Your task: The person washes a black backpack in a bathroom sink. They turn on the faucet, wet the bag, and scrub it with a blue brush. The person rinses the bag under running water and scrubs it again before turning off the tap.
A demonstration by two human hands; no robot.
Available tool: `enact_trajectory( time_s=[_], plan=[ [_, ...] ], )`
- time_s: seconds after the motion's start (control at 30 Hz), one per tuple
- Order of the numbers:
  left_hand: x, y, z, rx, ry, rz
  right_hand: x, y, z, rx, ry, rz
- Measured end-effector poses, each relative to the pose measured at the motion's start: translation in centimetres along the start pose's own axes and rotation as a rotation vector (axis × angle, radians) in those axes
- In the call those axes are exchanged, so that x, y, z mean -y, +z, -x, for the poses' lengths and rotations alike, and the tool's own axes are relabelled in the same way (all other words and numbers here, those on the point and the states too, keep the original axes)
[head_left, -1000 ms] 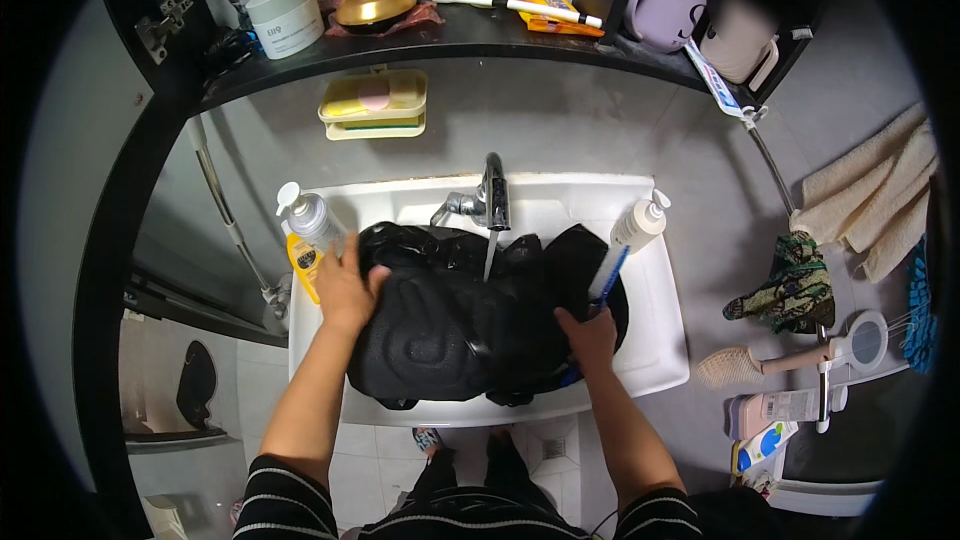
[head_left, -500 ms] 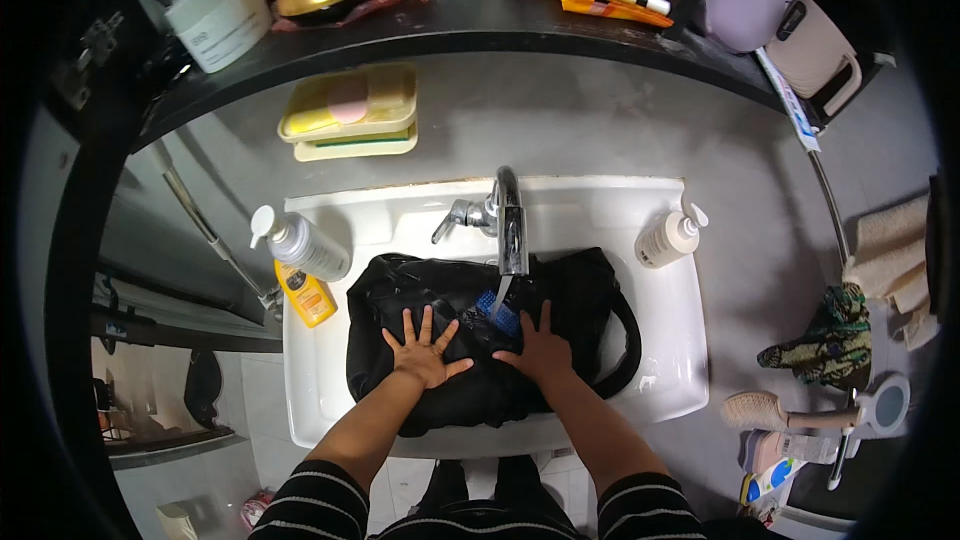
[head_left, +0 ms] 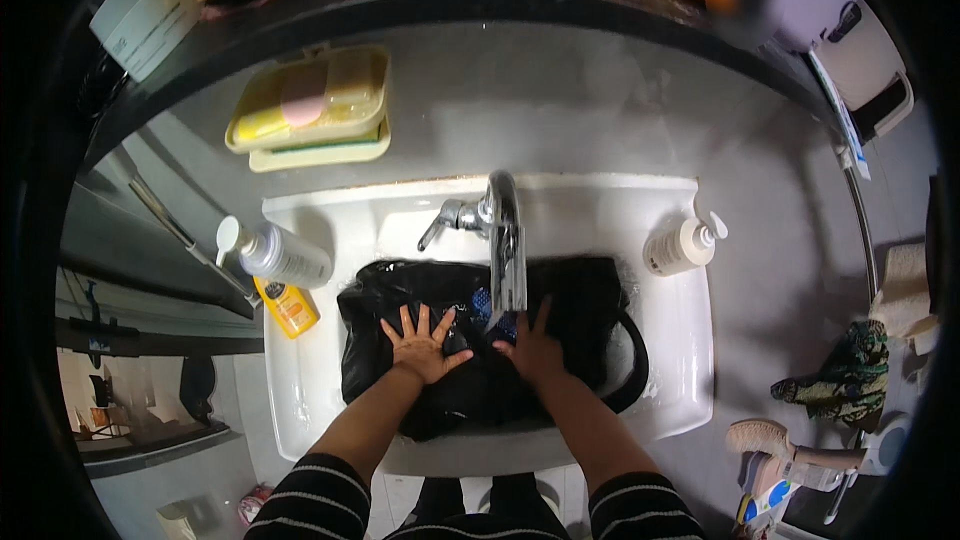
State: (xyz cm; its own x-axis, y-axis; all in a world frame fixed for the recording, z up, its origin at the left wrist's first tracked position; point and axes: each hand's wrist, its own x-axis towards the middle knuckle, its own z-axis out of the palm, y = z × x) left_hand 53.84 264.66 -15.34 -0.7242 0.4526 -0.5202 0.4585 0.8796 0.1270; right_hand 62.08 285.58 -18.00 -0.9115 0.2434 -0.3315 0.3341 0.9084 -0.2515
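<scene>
A wet black bag [head_left: 450,405] with a looped strap on its right side fills the basin of a white sink [head_left: 686,370]. Palm down and fingers spread, my left hand [head_left: 422,350] presses on the bag's left half. My right hand [head_left: 537,352] lies flat on it to the right of the middle, fingers apart and partly in shadow. Between the two hands a blue patterned patch [head_left: 482,302] shows, partly hidden by the chrome faucet [head_left: 509,260]. Water runs from the spout onto the bag close to my right hand.
Left on the rim stand a pump bottle [head_left: 290,256] and a yellow bottle [head_left: 288,308]; another pump bottle [head_left: 680,247] stands right. A soap box [head_left: 310,105] hangs on the wall beneath a dark shelf [head_left: 450,15]. A brush [head_left: 760,437] hangs at right.
The view has moved closer to the sink. The bag looks flatter and lower in the basin, with water showing along its right edge. Both hands remain pressed on it.
</scene>
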Motion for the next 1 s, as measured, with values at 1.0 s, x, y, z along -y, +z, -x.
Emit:
enact_trajectory(
  time_s=[1.0],
  plan=[
    [5.0,0.4,9.2,-0.312,-0.316,0.472,3.2,-4.0,1.8,0.198,-0.194,0.043]
  ],
)
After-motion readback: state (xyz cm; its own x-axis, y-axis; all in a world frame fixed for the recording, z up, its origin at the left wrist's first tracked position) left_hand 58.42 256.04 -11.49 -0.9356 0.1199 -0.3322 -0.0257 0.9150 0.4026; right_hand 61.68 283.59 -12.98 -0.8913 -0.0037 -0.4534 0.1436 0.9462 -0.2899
